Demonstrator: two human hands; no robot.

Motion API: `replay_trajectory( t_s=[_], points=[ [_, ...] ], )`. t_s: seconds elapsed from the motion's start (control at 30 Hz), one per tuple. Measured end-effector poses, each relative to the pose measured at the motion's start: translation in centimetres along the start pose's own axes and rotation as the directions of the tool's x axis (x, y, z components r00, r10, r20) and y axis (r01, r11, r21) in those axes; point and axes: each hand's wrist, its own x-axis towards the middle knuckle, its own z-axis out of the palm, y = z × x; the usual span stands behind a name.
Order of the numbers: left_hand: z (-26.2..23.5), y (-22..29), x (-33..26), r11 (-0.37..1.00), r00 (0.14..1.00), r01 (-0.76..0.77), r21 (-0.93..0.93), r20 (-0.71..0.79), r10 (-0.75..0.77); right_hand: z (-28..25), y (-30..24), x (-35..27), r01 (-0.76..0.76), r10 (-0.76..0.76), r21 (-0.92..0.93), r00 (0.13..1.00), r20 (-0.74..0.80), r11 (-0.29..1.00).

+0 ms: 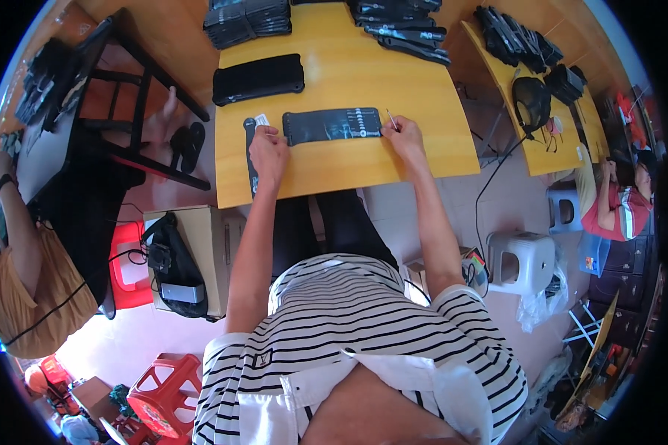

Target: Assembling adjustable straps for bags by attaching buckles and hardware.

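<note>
On the yellow table in front of me lies a flat black printed rectangular piece (319, 127) with a blue picture and a column of white marks near its right end. My right hand (406, 139) is at its right edge, fingers pinched round a thin stick-like tool (390, 116) whose kind is too small to tell. My left hand (269, 154) is closed just left of that piece, over a narrow black strip (251, 162); what its fingers hold, if anything, is hidden. A small white label (261, 119) shows just beyond the left fingertips.
A plain black flat piece (258, 78) lies farther back on the table (349, 167). Behind it are black stacks at left (246, 24) and right (404, 33). Other people sit at left and far right. Stools (522, 261), a carton (208, 252) and cables surround me.
</note>
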Motion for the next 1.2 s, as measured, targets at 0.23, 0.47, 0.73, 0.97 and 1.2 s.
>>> replay_trajectory(
  t_s=[0.23, 0.47, 0.73, 0.97, 1.2],
  points=[
    [0.5, 3.9, -1.8, 0.836, 0.851, -0.516, 0.187, 0.000, 0.525, 0.0, -6.2, 0.3, 0.093, -0.196, -0.423, 0.958, -0.208, 0.901],
    [5.9, 2.8, -1.2, 0.589, 0.731, -0.671, 0.451, 0.269, 0.627, 6.0, -6.5, 2.2, 0.240, -0.449, -0.651, 0.876, -0.174, 0.720],
    [5.4, 2.5, -0.9, 0.642, 0.777, -0.628, 0.439, 0.313, 0.546, 6.2, -6.5, 2.1, 0.208, -0.420, -0.709, 0.897, -0.136, 0.674],
    [5.1, 2.5, -1.4, 0.689, 0.843, -0.534, 0.489, 0.246, 0.479, 6.4, -6.2, 2.1, 0.196, -0.424, -0.728, 0.894, -0.141, 0.656],
    [4.4, 2.1, -1.0, 0.741, 0.846, -0.532, 0.410, 0.226, 0.483, 6.3, -6.2, 2.1, 0.176, -0.417, -0.728, 0.894, -0.163, 0.662]
  ],
)
